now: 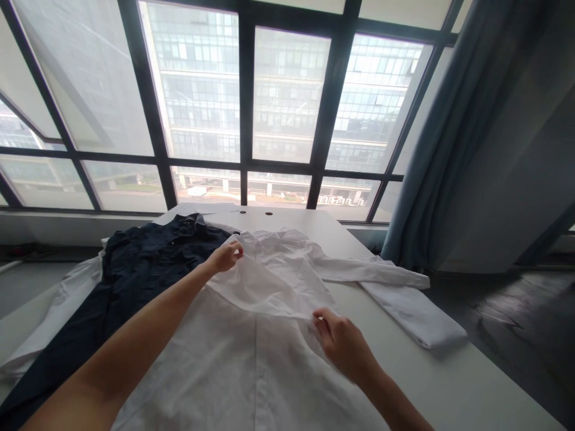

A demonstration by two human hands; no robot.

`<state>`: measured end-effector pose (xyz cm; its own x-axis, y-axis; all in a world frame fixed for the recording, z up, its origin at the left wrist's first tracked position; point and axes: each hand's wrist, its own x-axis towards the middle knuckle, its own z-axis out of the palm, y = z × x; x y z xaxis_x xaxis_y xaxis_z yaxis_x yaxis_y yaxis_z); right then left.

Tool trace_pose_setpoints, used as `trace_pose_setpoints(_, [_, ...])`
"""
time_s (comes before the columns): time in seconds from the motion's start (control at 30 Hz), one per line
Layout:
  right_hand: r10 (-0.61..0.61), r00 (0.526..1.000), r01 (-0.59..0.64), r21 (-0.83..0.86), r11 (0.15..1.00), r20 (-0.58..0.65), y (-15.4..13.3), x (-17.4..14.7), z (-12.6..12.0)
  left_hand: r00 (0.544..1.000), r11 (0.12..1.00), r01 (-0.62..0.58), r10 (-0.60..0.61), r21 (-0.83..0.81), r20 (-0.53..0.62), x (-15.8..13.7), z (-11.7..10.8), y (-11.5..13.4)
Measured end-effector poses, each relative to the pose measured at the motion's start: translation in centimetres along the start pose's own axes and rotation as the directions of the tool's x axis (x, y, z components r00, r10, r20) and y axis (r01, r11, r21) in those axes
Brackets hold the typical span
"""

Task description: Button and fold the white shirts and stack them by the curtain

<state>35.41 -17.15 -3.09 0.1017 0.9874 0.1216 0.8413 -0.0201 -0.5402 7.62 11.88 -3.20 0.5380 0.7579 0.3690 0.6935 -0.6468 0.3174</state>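
Note:
A white shirt (215, 353) lies spread over the table, its button strip running down the middle toward me. Pinched in my left hand (224, 256) is a raised fold of the white cloth near the collar end. My right hand (339, 341) grips the same shirt lower down on the right, fingers closed on the fabric's edge. Between both hands the cloth is lifted and stretched on a slant. One long white sleeve reaches out to the right. Beneath my left forearm is a dark navy shirt (148, 263), lying to the left of the white one.
A folded white garment (413, 311) lies at the table's right edge, partly under the sleeve. More white cloth (67, 299) shows beneath the navy shirt. The white table (449, 383) stands against large windows (287, 96). A blue-grey curtain (444, 149) hangs at the right.

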Motion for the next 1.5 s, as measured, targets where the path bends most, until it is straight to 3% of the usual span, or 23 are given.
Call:
trace_pose_setpoints(0.1, [0.068, 0.983, -0.12, 0.319, 0.94, 0.169, 1.0, -0.2, -1.6, 0.997, 0.999, 0.041, -0.042, -0.01, -0.064, 0.1, 0.1, -0.2])
trace_pose_setpoints(0.17, [0.085, 0.954, -0.185, 0.342, 0.921, 0.289, 2.0, -0.5, -2.3, 0.998, 0.999, 0.035, -0.035, 0.01, -0.053, 0.0, 0.5, -0.1])
trace_pose_setpoints(0.33, [0.216, 0.902, -0.212, -0.051, 0.976, 0.373, 4.3, -1.0, -2.8, 1.0, 0.998, -0.007, 0.005, 0.07, 0.029, -1.1, 1.8, -0.4])
trace_pose_setpoints(0.4, [0.236, 0.909, -0.185, -0.173, 0.967, 0.343, 4.3, -1.0, -2.6, 0.998, 0.989, 0.021, -0.028, 0.145, 0.049, -1.7, 2.1, -1.0])
trace_pose_setpoints(0.47, [0.145, 0.962, -0.097, -0.207, 0.973, 0.23, 3.6, -0.8, -2.1, 0.991, 0.971, 0.089, -0.108, 0.222, 0.077, -2.3, 2.2, -1.9])
trace_pose_setpoints(0.53, [-0.038, 0.992, 0.058, -0.166, 0.984, 0.117, 2.3, -0.5, -1.1, 0.973, 0.948, 0.163, -0.2, 0.273, 0.116, -3.0, 2.4, -2.9])
trace_pose_setpoints(0.6, [-0.213, 0.972, 0.222, -0.088, 0.971, 0.099, 1.0, -0.3, 0.2, 0.953, 0.931, 0.21, -0.263, 0.298, 0.148, -3.7, 2.6, -3.9])
trace_pose_setpoints(0.7, [-0.36, 0.906, 0.369, 0.002, 0.929, 0.223, -0.4, -0.3, 2.1, 0.936, 0.916, 0.252, -0.313, 0.312, 0.163, -4.8, 3.0, -5.0])
trace_pose_setpoints(0.8, [-0.388, 0.846, 0.4, 0.045, 0.915, 0.367, -0.9, -0.6, 3.0, 0.919, 0.901, 0.29, -0.356, 0.324, 0.17, -5.2, 3.3, -5.3])
trace_pose_setpoints(0.9, [-0.348, 0.834, 0.365, 0.046, 0.93, 0.429, -0.7, -0.8, 3.1, 0.918, 0.884, 0.327, -0.381, 0.333, 0.111, -4.0, 3.1, -5.1])
trace_pose_setpoints(1.03, [-0.346, 0.841, 0.357, 0.054, 0.933, 0.417, -0.4, -0.5, 3.3, 0.908, 0.855, 0.407, -0.416, 0.32, -0.043, -0.2, 2.3, -5.1])
trace_pose_setpoints(1.2, [-0.397, 0.82, 0.414, 0.052, 0.909, 0.412, 0.4, 0.5, 4.3, 0.867, 0.822, 0.489, -0.494, 0.29, -0.061, 4.4, 2.2, -6.0])
trace_pose_setpoints(1.5, [-0.496, 0.792, 0.523, 0.023, 0.852, 0.356, 2.9, 1.3, 6.7, 0.83, 0.825, 0.558, -0.551, 0.091, -0.089, 6.4, 1.5, -8.6])
